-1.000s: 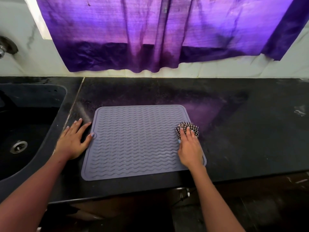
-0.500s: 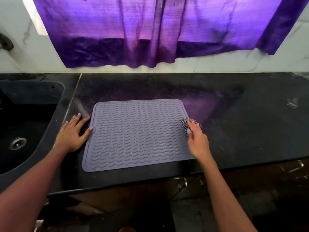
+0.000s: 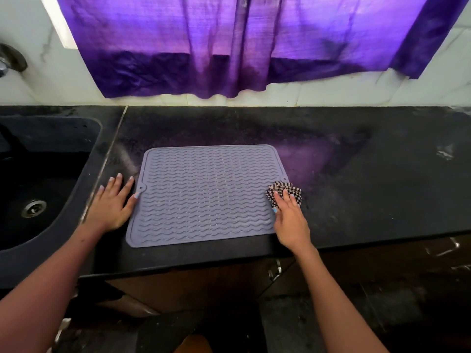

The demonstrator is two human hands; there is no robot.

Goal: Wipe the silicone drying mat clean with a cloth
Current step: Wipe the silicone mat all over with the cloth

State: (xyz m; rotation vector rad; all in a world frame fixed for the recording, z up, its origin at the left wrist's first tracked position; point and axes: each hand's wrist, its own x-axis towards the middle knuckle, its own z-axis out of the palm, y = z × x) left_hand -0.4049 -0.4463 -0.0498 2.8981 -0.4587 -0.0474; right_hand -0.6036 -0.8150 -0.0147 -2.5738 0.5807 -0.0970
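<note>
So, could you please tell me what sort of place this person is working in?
Most likely a home kitchen. A dark sink with a drain is set into the black stone counter, a ribbed silicone drying mat lies on it, and a cabinet handle shows below the counter edge.

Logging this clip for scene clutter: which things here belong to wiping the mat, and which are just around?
Part of the job:
- grey mat, flat on the counter
- checked cloth, at the mat's right edge
- right hand, fingers pressing on the cloth
- left hand, flat on the counter, thumb touching the mat's left edge

Just around:
- sink
- purple curtain
- tap
</note>
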